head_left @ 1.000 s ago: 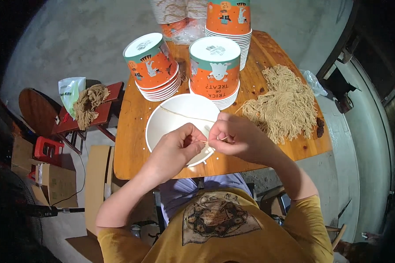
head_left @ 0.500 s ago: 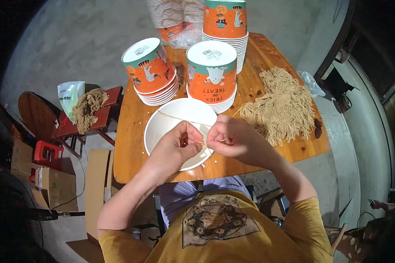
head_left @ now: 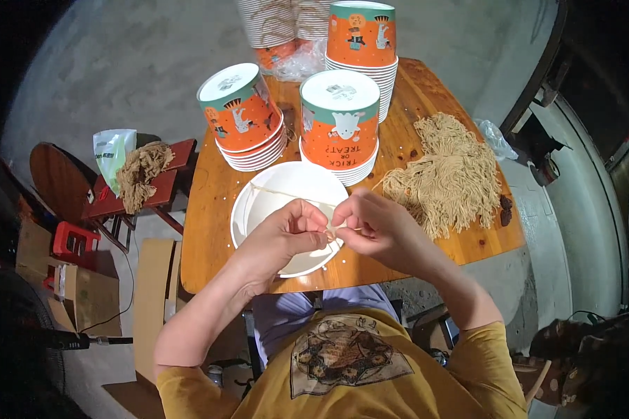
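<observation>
Head view: a thin tan string (head_left: 286, 193) runs over the mouth of a white tub (head_left: 257, 218) by the table's (head_left: 207, 244) near edge, and the left hand (head_left: 290, 232) and right hand (head_left: 379, 227) both pinch it between finger and thumb. Orange buckets (head_left: 340, 133) stand upside down just behind the tub. A big yarn pile (head_left: 449, 178) lies near the table's right edge.
</observation>
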{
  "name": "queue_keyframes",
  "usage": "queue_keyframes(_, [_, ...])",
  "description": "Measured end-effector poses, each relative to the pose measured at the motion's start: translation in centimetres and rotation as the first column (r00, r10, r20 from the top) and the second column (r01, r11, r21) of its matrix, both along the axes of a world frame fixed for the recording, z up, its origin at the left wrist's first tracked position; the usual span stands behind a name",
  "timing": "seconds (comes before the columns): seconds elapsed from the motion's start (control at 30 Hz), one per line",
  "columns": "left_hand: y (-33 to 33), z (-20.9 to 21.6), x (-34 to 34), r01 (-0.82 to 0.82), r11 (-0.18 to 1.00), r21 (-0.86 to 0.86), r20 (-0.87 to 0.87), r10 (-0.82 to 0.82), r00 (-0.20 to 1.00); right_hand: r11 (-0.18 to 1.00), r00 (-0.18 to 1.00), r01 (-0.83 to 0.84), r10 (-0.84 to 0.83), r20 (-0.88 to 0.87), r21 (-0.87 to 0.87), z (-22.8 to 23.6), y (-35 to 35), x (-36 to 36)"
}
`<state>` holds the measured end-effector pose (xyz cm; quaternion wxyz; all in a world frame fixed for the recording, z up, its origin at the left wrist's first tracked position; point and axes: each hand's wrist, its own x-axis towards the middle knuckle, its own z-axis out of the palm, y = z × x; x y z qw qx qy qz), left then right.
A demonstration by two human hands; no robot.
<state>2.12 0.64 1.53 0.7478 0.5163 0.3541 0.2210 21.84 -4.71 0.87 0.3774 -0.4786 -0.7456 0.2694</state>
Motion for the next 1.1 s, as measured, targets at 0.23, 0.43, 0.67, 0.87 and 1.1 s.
queue_keyframes(0.23, [0.3, 0.2, 0.2, 0.008, 0.997, -0.071, 0.021, -0.006, 1.0, 0.98, 0.998, -0.014, 0.002, 0.059, 0.197, -1.4, -0.1, 0.5])
queue_keyframes(0.43, [0.0, 0.0, 0.6, -0.011, 1.0, -0.026, 0.033, 0.011, 0.999, 0.982, 1.0, -0.014, 0.012, 0.007, 0.186, -1.1, -0.4, 0.5])
queue_keyframes(0.67, [-0.2, -0.1, 1.1, -0.018, 0.994, 0.109, -0.045, 0.023, 0.999, 0.994, 0.999, 0.047, -0.044, -0.03, 0.104, -1.1, -0.1, 0.5])
queue_keyframes(0.87, [-0.1, -0.2, 1.1, 0.032, 0.994, 0.108, -0.022, -0.03, 0.999, 0.972, 0.943, -0.065, -0.015, -0.332, -0.228, -1.8, 0.4, 1.0])
queue_keyframes(1.1, [0.0, -0.2, 1.2, 0.021, 0.995, 0.094, -0.015, -0.02, 1.0, 0.987, 0.967, -0.047, 0.006, -0.255, -0.156, -1.2, 0.2, 1.0])
